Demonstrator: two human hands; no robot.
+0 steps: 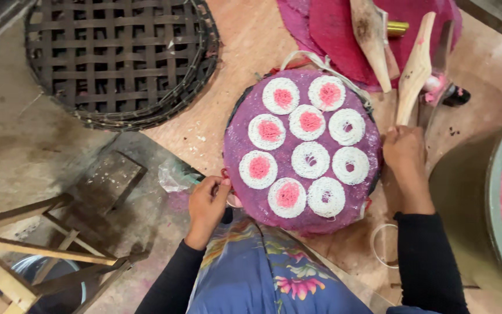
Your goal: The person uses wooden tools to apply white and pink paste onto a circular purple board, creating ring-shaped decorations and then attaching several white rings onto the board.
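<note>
Left hand (206, 204) pinching the near-left rim of a round purple tray (239, 139); right hand (403, 152) closed on its right rim. Nine white noodle rings (310, 159) on top, five pink-centred. Woven trays (117, 58) far left.

Between the left hand (207, 204) and right hand (403, 152) lies a round tray (239, 139) under a matt, grainy purple sheet (373, 145) bearing rough, stringy white coils (309, 159). Beyond the right hand stand smooth bare-wood paddles (415, 70); far beyond the left hand, dark woven-strip mats (117, 58) on dusty matt flooring
</note>
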